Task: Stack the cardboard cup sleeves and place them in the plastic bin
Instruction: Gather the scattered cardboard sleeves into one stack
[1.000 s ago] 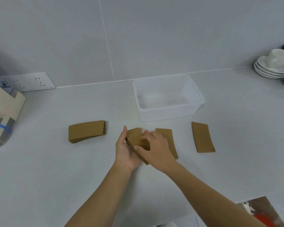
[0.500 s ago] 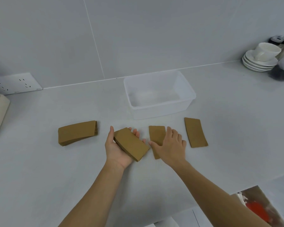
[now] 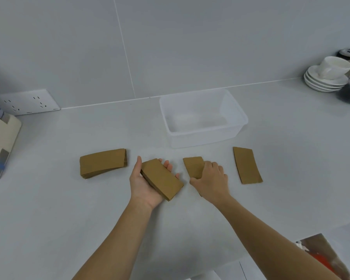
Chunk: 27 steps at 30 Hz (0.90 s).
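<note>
Hands (image 3: 148, 182) on diagonal sleeve stack (image 3: 162, 178)

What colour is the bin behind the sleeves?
Clear, frosted-white plastic bin, shown best in the head view.

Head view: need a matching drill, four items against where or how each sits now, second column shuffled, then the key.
Column one:
1. plastic bin
2. sleeve stack in the left hand
3. sleeve under the right hand
4. white cup

Column two:
A. on stacked saucers, far right by the wall
B. flat on the counter, fingers on it
C. nothing inside, behind the sleeves
D. held in an upturned palm

Pairs: 1-C, 2-D, 3-B, 4-A
</note>
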Each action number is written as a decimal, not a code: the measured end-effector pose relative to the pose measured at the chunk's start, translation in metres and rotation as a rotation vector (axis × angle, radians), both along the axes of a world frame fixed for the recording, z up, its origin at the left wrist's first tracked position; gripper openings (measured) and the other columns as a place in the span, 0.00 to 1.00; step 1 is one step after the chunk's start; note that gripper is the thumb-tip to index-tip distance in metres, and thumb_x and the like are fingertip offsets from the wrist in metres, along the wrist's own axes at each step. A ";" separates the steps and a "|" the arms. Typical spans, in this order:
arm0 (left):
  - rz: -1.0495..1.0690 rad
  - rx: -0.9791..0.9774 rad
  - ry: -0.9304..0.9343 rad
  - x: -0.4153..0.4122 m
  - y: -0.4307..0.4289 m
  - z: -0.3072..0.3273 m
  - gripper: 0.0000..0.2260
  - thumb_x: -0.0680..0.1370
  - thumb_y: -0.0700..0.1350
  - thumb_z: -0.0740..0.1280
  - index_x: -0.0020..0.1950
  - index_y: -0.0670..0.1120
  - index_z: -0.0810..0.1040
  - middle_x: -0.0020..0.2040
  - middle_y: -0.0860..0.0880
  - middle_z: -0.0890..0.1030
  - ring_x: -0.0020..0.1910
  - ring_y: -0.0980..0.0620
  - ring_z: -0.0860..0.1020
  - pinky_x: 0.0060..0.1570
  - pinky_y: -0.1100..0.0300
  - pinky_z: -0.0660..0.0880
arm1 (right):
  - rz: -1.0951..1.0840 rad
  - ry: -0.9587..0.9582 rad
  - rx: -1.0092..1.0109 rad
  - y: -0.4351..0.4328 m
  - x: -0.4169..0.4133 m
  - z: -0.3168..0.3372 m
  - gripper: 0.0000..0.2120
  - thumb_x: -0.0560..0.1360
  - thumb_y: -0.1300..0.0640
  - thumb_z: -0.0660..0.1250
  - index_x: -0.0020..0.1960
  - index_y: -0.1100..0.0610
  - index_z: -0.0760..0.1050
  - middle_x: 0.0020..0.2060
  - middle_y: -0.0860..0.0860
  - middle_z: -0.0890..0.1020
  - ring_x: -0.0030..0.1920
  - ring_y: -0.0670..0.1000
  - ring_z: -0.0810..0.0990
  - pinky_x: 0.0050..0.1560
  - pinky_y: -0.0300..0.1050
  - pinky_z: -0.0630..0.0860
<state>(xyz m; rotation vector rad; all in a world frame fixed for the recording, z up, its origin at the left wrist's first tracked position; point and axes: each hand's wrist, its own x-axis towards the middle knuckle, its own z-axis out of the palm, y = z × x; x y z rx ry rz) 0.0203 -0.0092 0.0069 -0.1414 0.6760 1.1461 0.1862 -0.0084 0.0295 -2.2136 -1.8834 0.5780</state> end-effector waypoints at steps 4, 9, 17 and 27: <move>0.022 0.029 0.001 -0.009 -0.002 0.003 0.27 0.65 0.62 0.71 0.51 0.41 0.80 0.46 0.41 0.85 0.46 0.43 0.83 0.52 0.42 0.78 | 0.061 0.119 0.011 0.002 -0.024 0.020 0.27 0.70 0.45 0.66 0.61 0.60 0.67 0.56 0.54 0.72 0.59 0.55 0.68 0.56 0.49 0.66; -0.015 0.072 -0.009 -0.023 -0.012 0.007 0.31 0.67 0.65 0.68 0.56 0.41 0.81 0.54 0.39 0.83 0.53 0.40 0.82 0.46 0.43 0.79 | 0.197 0.270 0.064 -0.004 -0.057 0.039 0.26 0.70 0.50 0.64 0.64 0.58 0.65 0.58 0.53 0.72 0.59 0.54 0.67 0.58 0.49 0.66; -0.031 0.134 -0.005 -0.036 -0.022 0.013 0.36 0.64 0.67 0.68 0.63 0.44 0.77 0.61 0.43 0.79 0.64 0.42 0.75 0.65 0.45 0.68 | 0.359 0.337 0.061 -0.016 -0.091 0.036 0.27 0.70 0.49 0.65 0.66 0.57 0.64 0.61 0.52 0.72 0.61 0.53 0.67 0.62 0.48 0.64; 0.010 0.118 -0.016 -0.025 -0.024 0.014 0.24 0.67 0.62 0.69 0.54 0.47 0.79 0.56 0.45 0.81 0.62 0.43 0.77 0.65 0.46 0.69 | 0.445 0.332 0.019 -0.019 -0.080 0.028 0.21 0.72 0.48 0.64 0.61 0.57 0.68 0.61 0.52 0.72 0.61 0.52 0.67 0.62 0.47 0.62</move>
